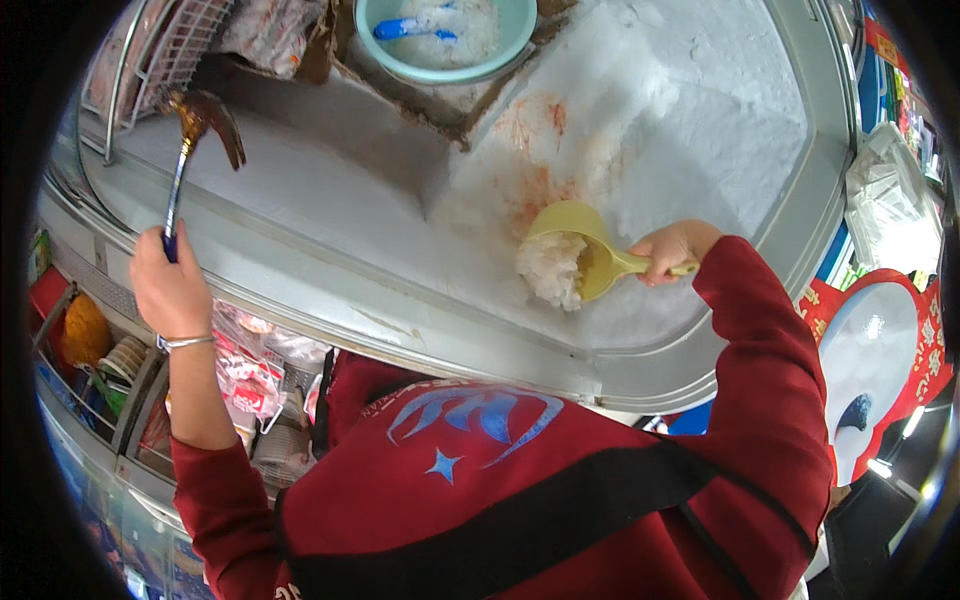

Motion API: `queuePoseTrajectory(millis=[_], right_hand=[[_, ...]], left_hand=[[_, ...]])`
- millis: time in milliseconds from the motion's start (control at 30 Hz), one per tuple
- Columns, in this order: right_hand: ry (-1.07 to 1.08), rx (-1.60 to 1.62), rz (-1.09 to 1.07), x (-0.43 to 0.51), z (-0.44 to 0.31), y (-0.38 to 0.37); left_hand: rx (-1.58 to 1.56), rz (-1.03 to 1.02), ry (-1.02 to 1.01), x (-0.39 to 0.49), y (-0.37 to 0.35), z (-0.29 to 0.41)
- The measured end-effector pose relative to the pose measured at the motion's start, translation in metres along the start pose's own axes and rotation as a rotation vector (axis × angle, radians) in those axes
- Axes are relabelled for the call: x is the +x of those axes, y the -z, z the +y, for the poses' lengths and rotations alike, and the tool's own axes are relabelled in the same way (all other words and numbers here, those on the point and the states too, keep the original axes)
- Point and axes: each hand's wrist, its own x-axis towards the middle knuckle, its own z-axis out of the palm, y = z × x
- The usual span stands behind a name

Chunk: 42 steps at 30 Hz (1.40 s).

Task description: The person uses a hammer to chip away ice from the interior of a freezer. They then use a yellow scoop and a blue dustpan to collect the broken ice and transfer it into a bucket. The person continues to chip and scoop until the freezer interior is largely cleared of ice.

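Observation:
My left hand point(172, 289) grips the dark blue handle of a claw hammer point(175, 180), its head raised over the front left of a frosted chest freezer point(315, 187). In my right hand point(671, 251) is the handle of a yellow plastic scoop point(577, 217). The scoop lies tilted on its side near the front right of the freezer. White chunks of ice or frost point(553, 266) fill its mouth and spill out to the left. Behind the scoop, thick frost point(637, 82) bears reddish-brown stains point(536, 184).
A light blue basin point(450, 73) at the back holds frost and a blue tool point(409, 30), above a worn cardboard box point(457, 127). A white wire basket point(176, 56) stands at the left. The freezer's grey rim point(315, 292) runs before me. Plastic bags point(889, 195) hang at the right.

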Motion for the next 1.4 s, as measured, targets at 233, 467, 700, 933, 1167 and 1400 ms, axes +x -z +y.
queuePoseTrajectory(millis=[233, 467, 700, 933, 1167, 1400], right_hand=[[0.327, 0.170, 0.233, -0.070, -0.026, 0.004], [0.703, -0.202, 1.302, -0.012, -0.144, 0.039], [0.287, -0.166, 1.869, 0.031, -0.244, 0.046], [0.691, 0.146, 1.734, 0.016, -0.165, 0.043], [-0.077, -0.010, 1.596, 0.026, -0.022, 0.045], [-0.092, 0.287, 1.778, 0.135, 0.003, 0.080]], left_hand=[[-0.053, 0.002, -0.037, 0.001, 0.004, 0.004], [-0.080, -0.014, -0.049, 0.004, 0.005, 0.002], [-0.086, -0.008, -0.029, 0.002, 0.006, 0.001], [-0.057, 0.009, -0.062, 0.003, 0.003, 0.008], [-0.076, -0.065, 0.171, 0.005, 0.003, 0.011], [0.064, -0.056, 0.148, 0.019, -0.013, 0.004]])
